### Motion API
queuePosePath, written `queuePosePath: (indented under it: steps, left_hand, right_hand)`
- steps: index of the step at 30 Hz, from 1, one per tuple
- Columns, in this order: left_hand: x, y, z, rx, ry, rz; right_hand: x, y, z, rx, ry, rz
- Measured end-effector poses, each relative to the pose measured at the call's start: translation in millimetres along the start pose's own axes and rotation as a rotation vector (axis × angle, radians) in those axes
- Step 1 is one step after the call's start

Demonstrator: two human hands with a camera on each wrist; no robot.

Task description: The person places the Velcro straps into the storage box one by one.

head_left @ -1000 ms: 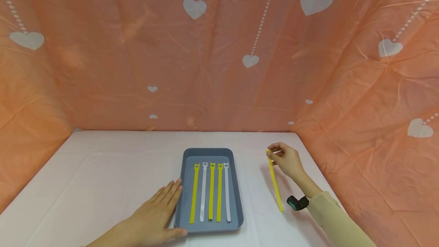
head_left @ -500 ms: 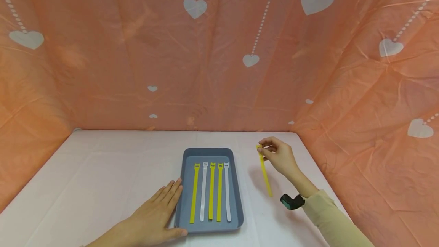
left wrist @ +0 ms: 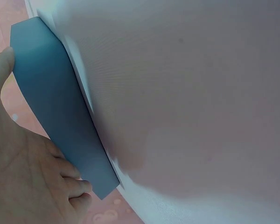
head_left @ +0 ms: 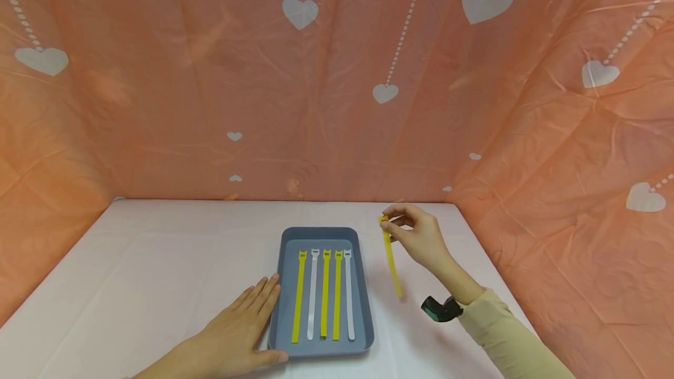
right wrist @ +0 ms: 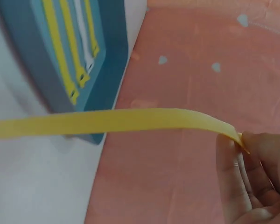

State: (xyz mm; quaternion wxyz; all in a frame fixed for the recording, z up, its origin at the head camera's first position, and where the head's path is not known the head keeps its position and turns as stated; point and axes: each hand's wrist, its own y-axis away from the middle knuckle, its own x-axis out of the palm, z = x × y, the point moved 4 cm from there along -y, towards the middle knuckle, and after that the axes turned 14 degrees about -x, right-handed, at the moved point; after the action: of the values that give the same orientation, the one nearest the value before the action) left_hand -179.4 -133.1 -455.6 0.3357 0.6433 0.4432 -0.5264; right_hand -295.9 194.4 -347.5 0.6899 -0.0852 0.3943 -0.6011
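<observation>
My right hand point(head_left: 416, 233) pinches a yellow cable tie point(head_left: 389, 253) by its slotted head, between thumb and fingertips. The strap hangs down at a slant, to the right of the blue-grey tray point(head_left: 364, 303); in the right wrist view this tie point(right wrist: 107, 122) stretches across the picture. Inside the tray several yellow and white ties lie side by side, heads at the far end, among them a white tie point(head_left: 312, 297) and a yellow tie point(head_left: 298, 300). With fingers straight, my left hand point(head_left: 237, 326) rests against the tray's left wall, its thumb at the near corner.
A white cloth point(head_left: 174, 268) covers the table under the tray. Orange curtains point(head_left: 337, 133) with white hearts rise behind and at both sides. A black wrist camera point(head_left: 441, 310) sits at my right wrist, below a beige sleeve point(head_left: 511, 332).
My right hand has moved left and slightly away from me, bringing the yellow cable tie nearer the tray. The left hand, the tray and the ties in it stay put.
</observation>
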Motion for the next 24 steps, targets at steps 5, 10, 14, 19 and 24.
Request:
queuePosePath:
  steps: [5, 10, 14, 19, 24]
  left_hand:
    - [-0.1, 0.0, 0.4, -0.005, 0.002, 0.001]
    - [0.1, 0.1, 0.6, -0.007, 0.001, -0.002]
    - [0.7, -0.1, 1.2, -0.012, -0.001, 0.001]
    - [0.9, -0.3, 1.4, -0.016, 0.003, 0.006]
    - [0.7, -0.1, 0.8, -0.011, 0.002, -0.003]
  right_hand:
    - [6.2, -3.5, 16.6, -0.061, -0.040, 0.004]
    - [14.0, -7.5, 30.9, -0.122, -0.077, 0.018]
    - [21.7, -11.3, 41.0, -0.164, -0.117, 0.031]
    - [33.9, -14.7, 50.3, -0.193, -0.164, 0.063]
    - [47.6, -17.3, 55.6, -0.200, -0.192, 0.097]
